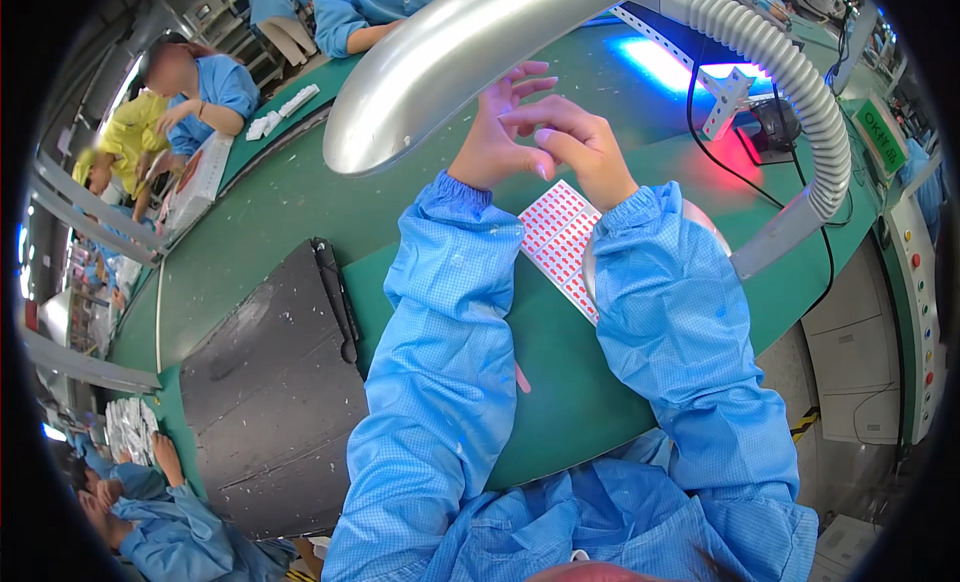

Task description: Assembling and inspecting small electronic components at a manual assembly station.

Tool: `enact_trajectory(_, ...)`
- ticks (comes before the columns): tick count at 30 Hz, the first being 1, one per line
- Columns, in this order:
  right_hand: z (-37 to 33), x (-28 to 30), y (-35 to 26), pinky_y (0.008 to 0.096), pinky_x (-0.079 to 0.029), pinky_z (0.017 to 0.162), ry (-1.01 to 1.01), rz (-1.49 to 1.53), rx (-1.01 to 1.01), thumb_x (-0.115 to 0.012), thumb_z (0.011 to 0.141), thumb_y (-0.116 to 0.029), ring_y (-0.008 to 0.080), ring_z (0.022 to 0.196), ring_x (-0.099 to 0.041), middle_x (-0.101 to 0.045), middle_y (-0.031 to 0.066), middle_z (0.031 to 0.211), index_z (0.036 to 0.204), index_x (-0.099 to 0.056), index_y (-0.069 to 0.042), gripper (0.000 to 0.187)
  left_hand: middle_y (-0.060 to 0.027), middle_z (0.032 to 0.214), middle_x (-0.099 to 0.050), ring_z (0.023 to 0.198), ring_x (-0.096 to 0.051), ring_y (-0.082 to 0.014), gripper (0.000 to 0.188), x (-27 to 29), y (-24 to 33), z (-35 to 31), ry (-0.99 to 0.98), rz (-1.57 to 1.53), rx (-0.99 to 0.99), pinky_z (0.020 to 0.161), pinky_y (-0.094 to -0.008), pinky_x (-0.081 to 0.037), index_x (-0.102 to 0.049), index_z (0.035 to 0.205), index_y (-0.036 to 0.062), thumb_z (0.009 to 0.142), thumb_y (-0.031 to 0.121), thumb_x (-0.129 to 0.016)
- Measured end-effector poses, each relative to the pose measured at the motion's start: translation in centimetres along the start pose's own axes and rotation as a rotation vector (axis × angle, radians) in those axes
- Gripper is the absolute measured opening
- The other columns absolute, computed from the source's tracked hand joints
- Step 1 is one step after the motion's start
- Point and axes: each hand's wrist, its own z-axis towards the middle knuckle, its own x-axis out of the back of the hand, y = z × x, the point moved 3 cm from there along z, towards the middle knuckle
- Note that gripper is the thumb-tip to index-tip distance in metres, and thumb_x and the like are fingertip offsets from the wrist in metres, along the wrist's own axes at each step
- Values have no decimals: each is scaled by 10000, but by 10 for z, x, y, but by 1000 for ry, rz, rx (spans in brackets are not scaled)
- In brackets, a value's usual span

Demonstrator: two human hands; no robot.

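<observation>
Both my hands are raised over the green work mat, partly behind a silver lamp-like hood, and meet in front of me. My left hand [492, 142] has its fingers spread, thumb pointing right. My right hand [590, 154] reaches across with its index finger stretched over the left fingers; no held thing shows in either hand. Under the hands and right sleeve lies a white sheet of small red stickers [560, 240]. Beside it a round pale rim [708, 227] peeks out, mostly hidden by my right sleeve. A thin pink strip [522, 378] lies by my left forearm.
The silver hood [440, 72] on a ribbed arm [815, 102] hangs over the bench. A black panel [280, 392] lies left. Back right stand a bright blue light [680, 60], a black device [775, 127] and cables. Co-workers sit left and behind; a button panel [915, 302] stands right.
</observation>
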Motion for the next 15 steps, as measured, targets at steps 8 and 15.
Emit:
enact_trajectory(8, -1, -1, -2, 234, -402, 631, -28, -18, 19, -447, 760, -120, 97, 726, -495, -582, 35, 891, 1041, -596, -50, 326, -138, 1271, -281, 1163, -372, -320, 1076, -12, -1, 2, 52, -317, 44, 906, -427, -419, -221, 1216, 171, 378, 478, -822)
enact_trajectory(15, -2, 1, -3, 240, -376, 620, -58, 43, 45, -451, 746, -138, 102, 692, -465, -556, 35, 819, 1013, -596, -45, 318, -140, 1283, -274, 1187, -343, -356, 827, -25, 6, 4, -5, -342, 36, 847, -445, -455, -270, 1152, 223, 544, 518, -746)
